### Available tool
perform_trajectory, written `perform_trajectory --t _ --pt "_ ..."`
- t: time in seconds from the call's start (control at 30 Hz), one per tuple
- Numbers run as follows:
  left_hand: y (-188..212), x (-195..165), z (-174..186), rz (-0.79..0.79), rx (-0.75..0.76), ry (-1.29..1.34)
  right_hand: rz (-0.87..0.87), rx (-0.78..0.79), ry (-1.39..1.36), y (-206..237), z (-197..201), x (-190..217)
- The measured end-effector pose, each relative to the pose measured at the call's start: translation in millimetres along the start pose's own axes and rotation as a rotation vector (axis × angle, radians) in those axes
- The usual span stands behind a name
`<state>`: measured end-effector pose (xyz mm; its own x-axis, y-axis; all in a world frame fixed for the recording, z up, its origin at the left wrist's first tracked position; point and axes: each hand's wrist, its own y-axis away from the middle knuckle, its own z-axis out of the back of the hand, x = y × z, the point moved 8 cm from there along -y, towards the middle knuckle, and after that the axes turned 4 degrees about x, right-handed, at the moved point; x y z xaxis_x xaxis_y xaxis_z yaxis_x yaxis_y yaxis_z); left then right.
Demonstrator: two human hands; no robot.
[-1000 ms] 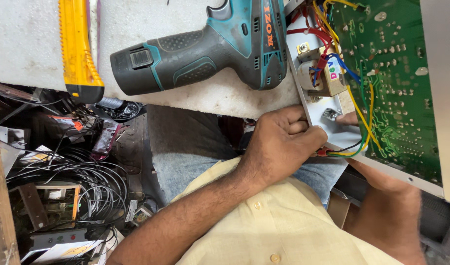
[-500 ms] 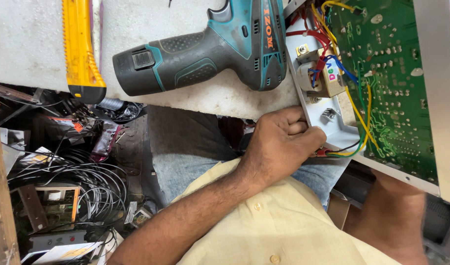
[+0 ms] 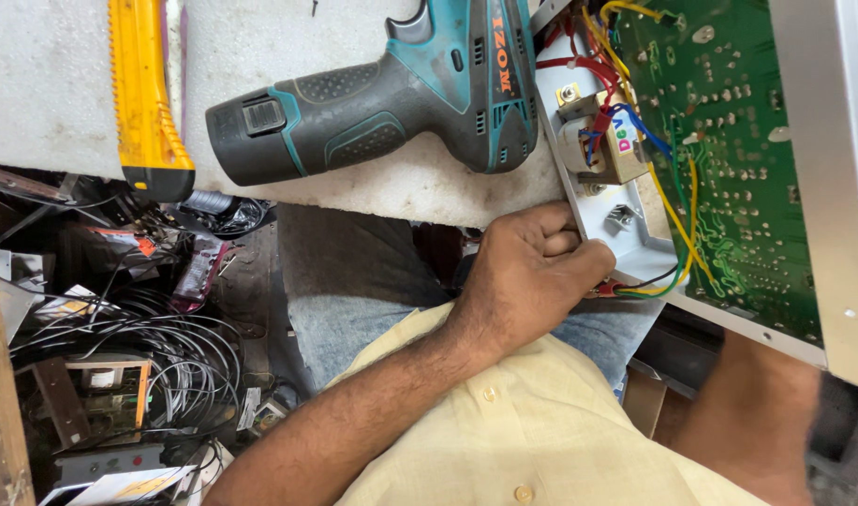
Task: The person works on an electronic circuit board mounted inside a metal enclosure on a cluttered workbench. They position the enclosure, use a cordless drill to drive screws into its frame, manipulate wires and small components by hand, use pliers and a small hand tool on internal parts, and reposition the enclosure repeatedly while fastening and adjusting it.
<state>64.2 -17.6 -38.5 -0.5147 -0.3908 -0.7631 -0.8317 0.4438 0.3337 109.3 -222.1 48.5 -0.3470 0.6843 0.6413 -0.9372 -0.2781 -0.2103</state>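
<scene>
Drill [image 3: 392, 103] lies on the bench [image 3: 45, 84], left of the circuit board [image 3: 729, 159].

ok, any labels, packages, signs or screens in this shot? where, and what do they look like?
No screens or signs.
Lettering on the drill: red, on its teal body, bench top centre.
Sticker on the small transformer: pale, coloured letters, beside the green circuit board, above the left hand.
Printed card: dark with red mark, among floor clutter, left.

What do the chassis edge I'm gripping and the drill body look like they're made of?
The chassis under the left hand looks like thin sheet metal, pale grey, matte, with folded edges. The drill body seems moulded plastic, teal, with dark, textured, probably rubbery grip panels.
</scene>
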Motion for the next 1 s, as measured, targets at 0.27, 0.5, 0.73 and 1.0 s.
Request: perform_trajectory --t 0.27,0.5,0.73,1.0 --pt "-0.3 1.3 -1.3 0.01 0.011 0.026 -0.039 0.041 -0.078 25.5 -9.1 6.3" --pt "-0.5 0.8 -0.9 -0.023 0.007 0.044 -0.071 0.086 -0.159 46.0 -23.3 12.1" --pt "-1.4 3.5 -2.1 -0.029 0.014 0.072 -0.084 0.111 -0.171 47.1 -33.1 15.4" --pt "-1.8 1.5 -0.4 -0.023 0.028 0.058 -0.08 0.132 -0.146 42.1 -39.6 21.0"
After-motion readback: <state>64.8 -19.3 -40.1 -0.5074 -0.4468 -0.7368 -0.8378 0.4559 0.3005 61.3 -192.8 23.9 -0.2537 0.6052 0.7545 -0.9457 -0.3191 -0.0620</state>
